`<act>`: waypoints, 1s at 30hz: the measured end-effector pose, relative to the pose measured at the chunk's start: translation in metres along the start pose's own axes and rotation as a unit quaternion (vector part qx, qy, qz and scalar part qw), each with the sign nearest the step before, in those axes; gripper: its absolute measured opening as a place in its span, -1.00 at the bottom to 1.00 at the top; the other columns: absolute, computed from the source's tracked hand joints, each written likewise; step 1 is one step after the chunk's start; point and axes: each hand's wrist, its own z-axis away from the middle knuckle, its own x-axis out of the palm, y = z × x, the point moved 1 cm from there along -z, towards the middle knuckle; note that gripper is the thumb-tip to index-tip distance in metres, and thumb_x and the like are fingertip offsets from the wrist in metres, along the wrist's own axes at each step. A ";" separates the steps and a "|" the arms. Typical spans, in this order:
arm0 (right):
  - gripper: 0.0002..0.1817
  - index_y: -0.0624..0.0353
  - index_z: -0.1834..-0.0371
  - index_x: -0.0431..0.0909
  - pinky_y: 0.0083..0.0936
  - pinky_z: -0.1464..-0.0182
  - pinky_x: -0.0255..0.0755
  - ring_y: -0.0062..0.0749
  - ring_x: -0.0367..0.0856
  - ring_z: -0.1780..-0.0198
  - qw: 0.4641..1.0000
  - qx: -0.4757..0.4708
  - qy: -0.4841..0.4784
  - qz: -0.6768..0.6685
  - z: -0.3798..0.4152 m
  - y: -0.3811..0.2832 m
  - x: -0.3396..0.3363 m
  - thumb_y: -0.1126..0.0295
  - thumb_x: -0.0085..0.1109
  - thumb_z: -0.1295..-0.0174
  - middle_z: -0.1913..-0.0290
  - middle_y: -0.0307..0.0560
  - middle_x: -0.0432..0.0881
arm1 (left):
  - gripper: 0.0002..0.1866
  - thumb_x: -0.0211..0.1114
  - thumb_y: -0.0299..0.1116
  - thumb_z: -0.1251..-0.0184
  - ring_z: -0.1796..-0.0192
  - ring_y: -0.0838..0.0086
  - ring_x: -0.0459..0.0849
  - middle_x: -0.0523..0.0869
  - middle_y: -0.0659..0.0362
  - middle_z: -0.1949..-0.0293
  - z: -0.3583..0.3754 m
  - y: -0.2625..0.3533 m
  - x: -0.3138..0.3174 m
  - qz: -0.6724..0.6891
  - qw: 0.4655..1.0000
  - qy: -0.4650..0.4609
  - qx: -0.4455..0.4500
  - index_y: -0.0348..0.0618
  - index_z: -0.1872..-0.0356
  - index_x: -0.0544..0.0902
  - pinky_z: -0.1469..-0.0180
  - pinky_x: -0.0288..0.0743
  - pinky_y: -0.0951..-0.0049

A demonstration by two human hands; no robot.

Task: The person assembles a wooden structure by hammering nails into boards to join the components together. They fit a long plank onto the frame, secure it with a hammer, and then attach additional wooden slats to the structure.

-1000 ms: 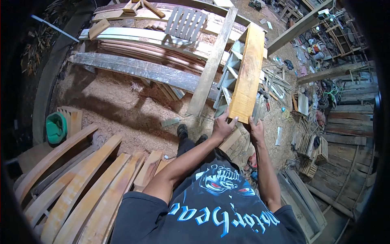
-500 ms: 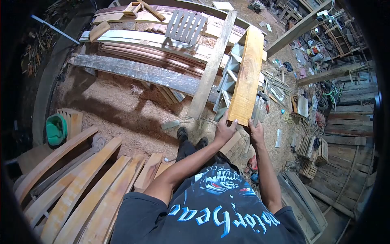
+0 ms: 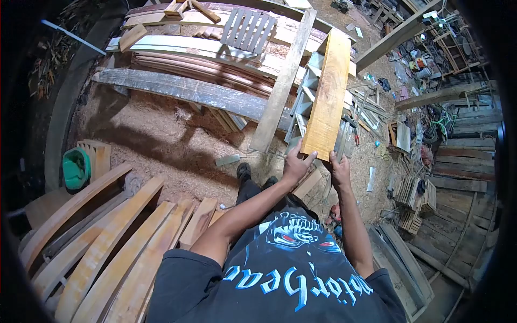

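A long, thick wooden plank (image 3: 329,89) stretches away from me, its near end between my two hands. My left hand (image 3: 298,166) grips the near left corner, thumb on the wood. At the near right corner my right hand (image 3: 340,171) is closed on the same plank, thumb up along its edge. The fingers underneath are hidden. Below and left of the plank are pale slatted wood pieces (image 3: 306,97), partly covered by it. Just left of them lies a weathered grey board (image 3: 283,81), set crosswise over a dark beam (image 3: 183,92).
Curved wooden pieces (image 3: 116,242) lie in a row at my lower left, near a green plastic container (image 3: 76,168). A slatted panel (image 3: 249,31) rests on stacked boards behind. Pliers (image 3: 356,139) lie right of the plank. Sawdust covers the floor (image 3: 156,140).
The plank's near end and both hands have shifted slightly toward the far side. My grip on the plank looks the same.
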 end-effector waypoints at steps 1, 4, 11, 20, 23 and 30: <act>-0.73 0.24 0.04 0.49 -0.65 0.23 0.50 -0.65 0.56 0.31 1.000 0.004 -0.005 0.010 -0.001 0.002 -0.002 0.25 0.11 -0.40 0.22 -0.24 0.61 | -0.25 0.44 -0.15 -0.10 0.00 0.03 0.64 0.64 -0.24 0.09 -0.001 -0.002 0.000 -0.004 1.000 -0.003 0.000 -0.49 -0.22 0.42 -0.06 0.48 0.25; -0.74 0.25 0.02 0.48 -0.63 0.22 0.51 -0.63 0.59 0.28 1.000 0.002 -0.019 0.023 -0.005 0.007 -0.009 0.29 0.10 -0.41 0.19 -0.21 0.63 | -0.21 0.44 -0.16 -0.11 -0.05 0.12 0.63 0.63 -0.23 0.03 -0.003 -0.002 0.001 -0.019 1.000 -0.013 -0.007 -0.53 -0.25 0.35 -0.09 0.47 0.30; -0.79 0.23 0.06 0.48 -0.69 0.18 0.46 -0.67 0.56 0.28 0.998 -0.037 -0.022 0.043 -0.016 0.022 -0.024 0.34 0.14 -0.37 0.23 -0.25 0.62 | -0.12 0.37 -0.24 -0.20 -0.28 0.17 0.48 0.46 -0.27 -0.23 -0.005 -0.002 0.006 -0.041 0.998 -0.046 -0.027 -0.62 -0.34 0.10 -0.28 0.34 0.36; -0.80 0.30 0.06 0.49 -0.52 0.02 0.52 -0.46 0.63 0.14 1.000 0.002 0.000 -0.019 -0.008 0.012 -0.013 0.40 0.12 -0.37 0.12 -0.07 0.65 | -0.09 0.24 -0.18 -0.28 -0.31 -0.09 0.40 0.36 -0.40 -0.25 -0.005 0.007 -0.002 -0.013 0.994 -0.102 -0.021 -0.54 -0.41 -0.10 -0.30 0.29 0.21; -0.80 0.31 0.09 0.50 -0.55 0.06 0.52 -0.49 0.62 0.16 1.000 0.014 -0.009 0.002 -0.006 0.006 -0.013 0.39 0.12 -0.38 0.15 -0.09 0.65 | -0.13 0.23 -0.19 -0.29 -0.27 -0.13 0.42 0.39 -0.37 -0.23 -0.011 0.015 -0.009 -0.033 0.990 -0.134 -0.012 -0.45 -0.43 -0.06 -0.28 0.31 0.18; -0.81 0.27 0.13 0.49 -0.55 0.08 0.48 -0.54 0.58 0.20 0.999 -0.046 0.013 0.021 -0.010 0.020 -0.015 0.35 0.12 -0.39 0.20 -0.13 0.63 | -0.50 0.28 -0.18 -0.27 -0.07 0.09 0.63 0.64 -0.19 0.00 -0.028 0.027 -0.027 -0.045 0.985 -0.162 -0.024 -0.32 -0.12 0.55 -0.10 0.48 0.28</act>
